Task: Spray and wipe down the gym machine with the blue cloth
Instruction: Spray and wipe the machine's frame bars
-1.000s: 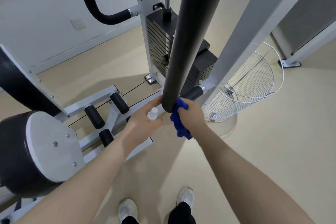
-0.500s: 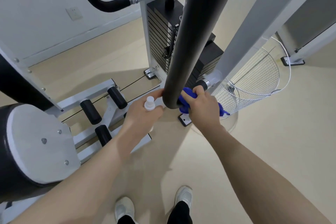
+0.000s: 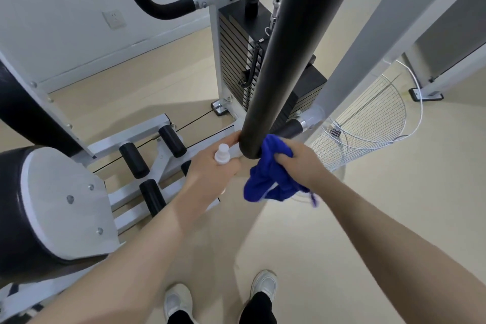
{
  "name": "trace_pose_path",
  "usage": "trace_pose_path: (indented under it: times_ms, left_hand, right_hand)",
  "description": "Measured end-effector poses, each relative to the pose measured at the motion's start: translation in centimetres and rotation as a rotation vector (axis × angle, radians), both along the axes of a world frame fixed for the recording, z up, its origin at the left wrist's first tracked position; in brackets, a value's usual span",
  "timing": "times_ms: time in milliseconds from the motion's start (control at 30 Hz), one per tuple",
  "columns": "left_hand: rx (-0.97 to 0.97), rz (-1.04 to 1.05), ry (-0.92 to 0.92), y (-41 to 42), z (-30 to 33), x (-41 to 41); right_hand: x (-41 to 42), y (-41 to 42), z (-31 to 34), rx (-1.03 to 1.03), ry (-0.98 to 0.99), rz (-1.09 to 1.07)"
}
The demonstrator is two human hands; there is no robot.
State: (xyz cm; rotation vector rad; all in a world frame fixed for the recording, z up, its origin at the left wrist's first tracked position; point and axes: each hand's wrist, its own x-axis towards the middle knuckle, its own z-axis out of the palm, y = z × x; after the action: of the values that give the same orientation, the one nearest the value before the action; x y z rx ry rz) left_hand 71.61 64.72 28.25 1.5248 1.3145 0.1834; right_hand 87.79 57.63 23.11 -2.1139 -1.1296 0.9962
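Observation:
A thick black padded bar [image 3: 286, 55] of the gym machine hangs down in the middle of the view. Its lower end sits between my two hands. My right hand [image 3: 302, 163] grips the blue cloth [image 3: 268, 176], whose top is pressed against the right side of the bar's end; the rest of the cloth hangs loose below. My left hand [image 3: 213, 173] holds a small white spray bottle [image 3: 221, 154], cap up, and its fingers touch the left side of the bar's end. The bottle's body is hidden in my fist.
The black weight stack [image 3: 236, 55] stands behind the bar within a white frame [image 3: 368, 42]. A padded seat with a white plate [image 3: 63, 200] is at left, and black foot rollers [image 3: 131, 160] lie low. A white wire basket [image 3: 368, 123] stands at right. My shoes [image 3: 264, 285] are on the beige floor.
My right hand has slid down from the side of the bar's end to just below it, and more of the blue cloth now hangs free. My left hand stays put with the bottle.

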Motion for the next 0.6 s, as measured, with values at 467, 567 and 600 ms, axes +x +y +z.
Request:
trace_pose_path:
  times_ms: [467, 567, 600]
  left_hand:
    - [-0.065, 0.053, -0.058, 0.4, -0.9, -0.6]
    - [-0.056, 0.053, -0.081, 0.5, -0.9, -0.5]
    - [-0.042, 0.038, -0.084, 0.4, -0.9, -0.5]
  right_hand:
    - [1.7, -1.8, -1.8, -0.162, 0.676, -0.96]
    - [1.4, 0.6, -0.8, 0.092, 0.948, -1.071]
    - [1.5, 1.3, -0.5, 0.142, 0.975, -1.11]
